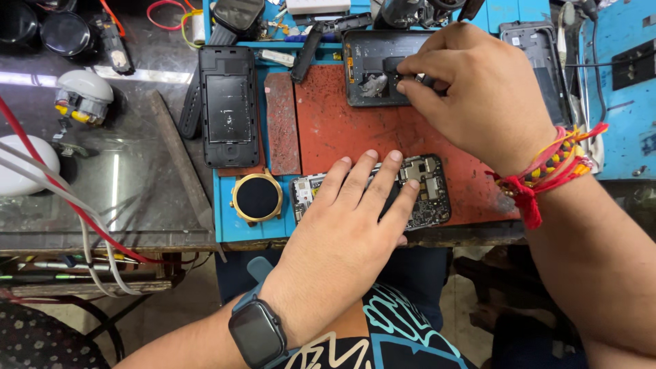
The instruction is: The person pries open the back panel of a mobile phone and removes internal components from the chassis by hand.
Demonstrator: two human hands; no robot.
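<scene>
Opened phone (pixel 424 195) under left hand (pixel 345 222), gold watch (pixel 257 198) beside, back cover (pixel 229 106) behind

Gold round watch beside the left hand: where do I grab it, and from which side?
Pinch the gold watch across its rim, coming from above. It lies flat, face up, so only the round edge offers grip. The left hand lies close on its right side; its left side looks freer.

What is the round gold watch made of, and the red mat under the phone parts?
The round watch looks like metal: its rim has a shiny gold gleam, and the black face looks like smooth glass. The red mat seems to be rubber or a similar soft sheet: dull, scuffed and speckled, with no shine. The left hand presses on an opened phone lying on it.
</scene>
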